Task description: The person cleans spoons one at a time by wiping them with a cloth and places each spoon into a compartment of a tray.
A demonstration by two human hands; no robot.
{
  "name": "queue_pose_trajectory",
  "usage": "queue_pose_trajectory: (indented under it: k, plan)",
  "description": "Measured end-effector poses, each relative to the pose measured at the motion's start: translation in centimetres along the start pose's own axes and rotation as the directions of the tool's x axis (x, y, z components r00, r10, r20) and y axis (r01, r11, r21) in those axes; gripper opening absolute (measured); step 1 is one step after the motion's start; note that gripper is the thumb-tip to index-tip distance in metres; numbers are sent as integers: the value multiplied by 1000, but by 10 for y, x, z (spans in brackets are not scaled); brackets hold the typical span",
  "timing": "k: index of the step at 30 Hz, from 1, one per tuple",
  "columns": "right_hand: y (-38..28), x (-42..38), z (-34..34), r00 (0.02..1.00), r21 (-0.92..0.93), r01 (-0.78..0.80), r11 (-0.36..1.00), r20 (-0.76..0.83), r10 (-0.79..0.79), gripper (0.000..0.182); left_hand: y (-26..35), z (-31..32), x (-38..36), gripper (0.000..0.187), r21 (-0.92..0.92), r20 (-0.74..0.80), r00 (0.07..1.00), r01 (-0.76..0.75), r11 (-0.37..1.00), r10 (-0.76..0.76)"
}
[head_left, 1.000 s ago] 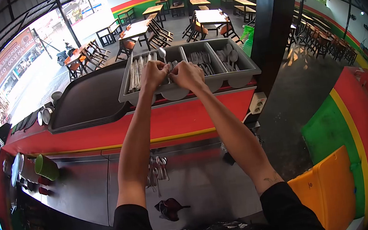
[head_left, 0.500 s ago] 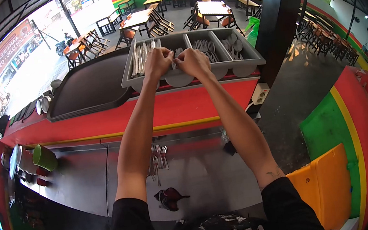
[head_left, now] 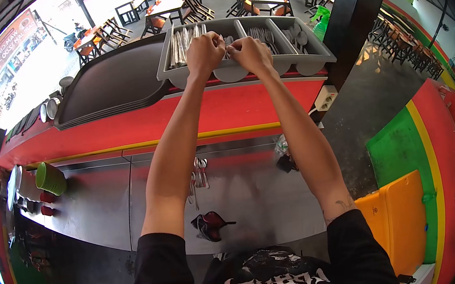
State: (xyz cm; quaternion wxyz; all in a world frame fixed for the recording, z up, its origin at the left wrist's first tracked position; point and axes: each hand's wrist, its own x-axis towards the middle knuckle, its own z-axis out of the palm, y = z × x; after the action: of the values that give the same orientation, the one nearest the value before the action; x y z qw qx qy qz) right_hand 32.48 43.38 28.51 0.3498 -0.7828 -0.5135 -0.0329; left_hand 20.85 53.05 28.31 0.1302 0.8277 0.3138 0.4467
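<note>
Both my hands are over the second compartment of a grey cutlery tray (head_left: 317,61). My left hand (head_left: 206,52) has its fingers bent and pinched together beside long thin pale-wrapped sticks (head_left: 180,46) in the leftmost compartment. Close by, my right hand (head_left: 251,54) is also closed, its thumb and fingertips near those of the left. Whatever lies between the fingertips is too small and covered to make out. Spoons (head_left: 228,41) show partly behind the hands. Forks (head_left: 263,36) fill the third compartment, and more spoons (head_left: 297,38) lie in the rightmost one.
Stacked dark serving trays (head_left: 112,79) lie left of the cutlery tray on the red counter (head_left: 123,126). On the lower metal worktop are loose spoons (head_left: 201,173), a dark red-and-black item (head_left: 210,226) and green stacked containers (head_left: 50,178). A black pillar (head_left: 356,12) stands at right.
The whole view has shifted slightly, so the tray and hands appear higher and further right. Both hands stay closed over the same compartment.
</note>
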Motion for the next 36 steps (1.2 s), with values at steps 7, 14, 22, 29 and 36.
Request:
queue_pose_trajectory:
  k: [7, 14, 22, 29, 36]
  plan:
    - [2, 1, 4, 1000, 12, -10, 1000, -10, 10, 25, -2, -5, -9, 22, -41, -7, 999, -33, 999, 32]
    - [7, -1, 9, 993, 33, 50, 998, -105, -46, 25, -2, -21, -31, 20, -441, -50, 991, -134, 887, 125]
    - [8, -40, 18, 753, 122, 543, 831, -510, -417, 20, -101, -14, -312, 13, -437, 151, 932, 361, 823, -329]
    - [-4, -293, 175, 989, 619, 24, 785, -127, 70, 21, -190, 0, -538, 32, 72, 144, 646, 748, 659, -749]
    - [1, -523, 255, 777, 273, 179, 945, 550, -306, 89, -189, -6, -544, 34, 187, 184, 563, 784, 591, -805]
